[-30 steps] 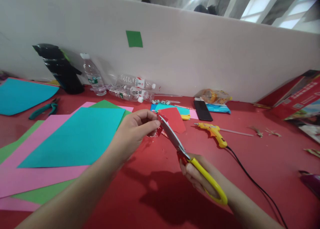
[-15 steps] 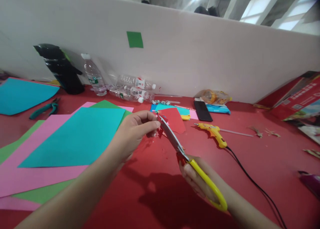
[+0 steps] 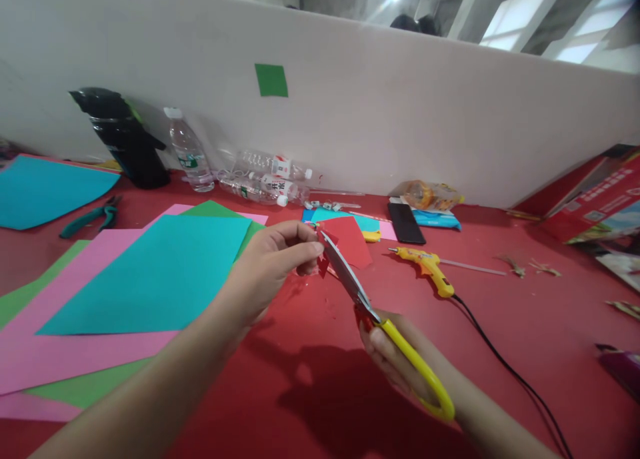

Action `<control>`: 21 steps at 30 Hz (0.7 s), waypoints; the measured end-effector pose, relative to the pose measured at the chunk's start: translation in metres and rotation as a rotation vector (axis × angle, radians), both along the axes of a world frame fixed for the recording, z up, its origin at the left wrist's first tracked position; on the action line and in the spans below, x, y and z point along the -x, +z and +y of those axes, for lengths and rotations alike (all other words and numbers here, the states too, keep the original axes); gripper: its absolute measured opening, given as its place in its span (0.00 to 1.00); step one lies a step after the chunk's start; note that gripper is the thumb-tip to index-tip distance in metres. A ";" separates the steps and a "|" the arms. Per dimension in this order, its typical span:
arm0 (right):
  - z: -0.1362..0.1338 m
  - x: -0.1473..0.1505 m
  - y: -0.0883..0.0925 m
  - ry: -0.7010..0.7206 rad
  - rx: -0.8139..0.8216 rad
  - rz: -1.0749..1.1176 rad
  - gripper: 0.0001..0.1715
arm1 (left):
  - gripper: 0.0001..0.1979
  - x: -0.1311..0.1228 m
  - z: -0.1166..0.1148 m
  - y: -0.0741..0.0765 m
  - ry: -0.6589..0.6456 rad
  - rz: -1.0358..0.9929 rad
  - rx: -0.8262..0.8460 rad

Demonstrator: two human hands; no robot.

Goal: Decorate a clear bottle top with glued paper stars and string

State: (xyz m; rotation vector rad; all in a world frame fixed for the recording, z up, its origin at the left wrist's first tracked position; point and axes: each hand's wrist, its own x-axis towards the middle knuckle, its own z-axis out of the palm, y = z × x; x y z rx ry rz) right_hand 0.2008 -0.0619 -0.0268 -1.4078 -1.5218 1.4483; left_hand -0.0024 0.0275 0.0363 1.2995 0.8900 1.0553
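My right hand is wrapped round the handles of a pair of scissors with yellow and red grips. The blades look closed or nearly so, and their tips are at the fingertips of my left hand. That hand is closed in a pinch; what sits between thumb and forefinger is too small to make out. A dark red bit shows just beside the fingertips. Behind the blades lies a red paper sheet, with tiny red scraps on the table below it.
Turquoise paper lies over pink and green sheets at left, near teal-handled pliers. A yellow glue gun with a trailing cord is at right, below a black phone. A black flask and plastic bottles line the white partition.
The scissor tips and my left fingertips have shifted very slightly to the right. A small pinkish shape near the tips no longer shows. Both hands keep their grip.
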 end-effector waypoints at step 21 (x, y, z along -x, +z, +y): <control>0.001 -0.006 -0.006 0.084 0.036 0.065 0.34 | 0.06 -0.008 -0.003 -0.014 0.074 0.034 -0.081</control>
